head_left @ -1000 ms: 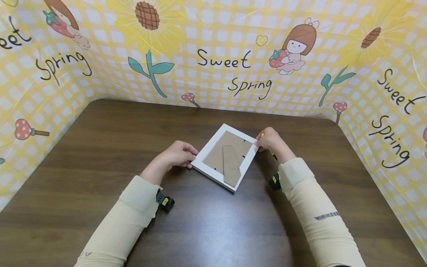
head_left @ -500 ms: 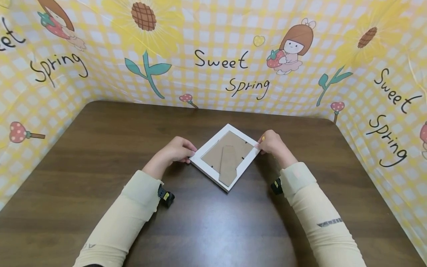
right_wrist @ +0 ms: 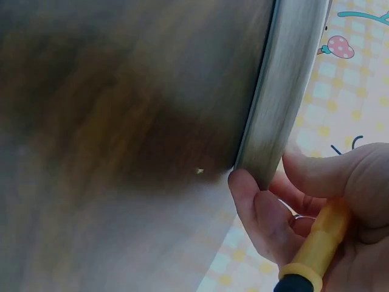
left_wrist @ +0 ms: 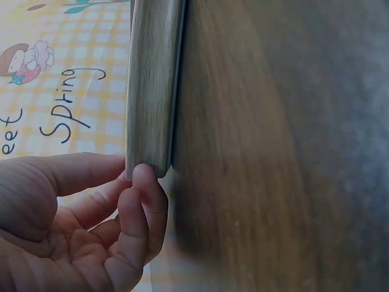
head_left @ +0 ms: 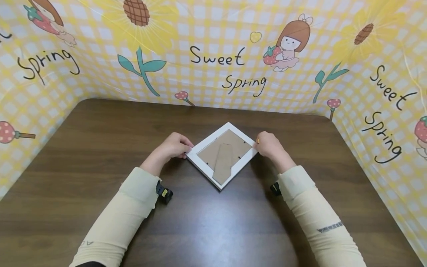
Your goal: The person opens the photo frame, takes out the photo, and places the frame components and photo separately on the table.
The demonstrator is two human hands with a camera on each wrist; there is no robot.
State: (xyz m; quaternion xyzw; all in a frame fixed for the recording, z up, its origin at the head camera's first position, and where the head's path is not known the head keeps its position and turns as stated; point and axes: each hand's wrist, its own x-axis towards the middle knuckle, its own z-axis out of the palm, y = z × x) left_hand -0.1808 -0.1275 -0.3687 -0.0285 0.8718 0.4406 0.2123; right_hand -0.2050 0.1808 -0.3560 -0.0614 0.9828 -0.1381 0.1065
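A white photo frame (head_left: 201, 163) lies back side up, its corners pointing front, back, left and right. Its brown backing board (head_left: 213, 148) carries a folded stand leg (head_left: 222, 163), and small black tabs sit along the inner edge. My left hand (head_left: 174, 145) pinches the left corner between thumb and fingers. At the right corner my right hand (head_left: 268, 144) does likewise, while a yellow-handled tool (right_wrist: 322, 240) with a black end is tucked in its palm. The tool's far end is hidden. Whether the frame touches the table, I cannot tell.
The dark brown wooden table (head_left: 83, 155) stretches around the frame on all sides. A yellow-and-white checked cloth (head_left: 213, 89) with flowers and lettering stands at the back, left and right. Each wrist wears a small black camera (head_left: 164, 193).
The photo frame has turned slightly clockwise: its front corner shifted left and its left corner moved away from me. Both hands still hold it. The head view has shifted a little.
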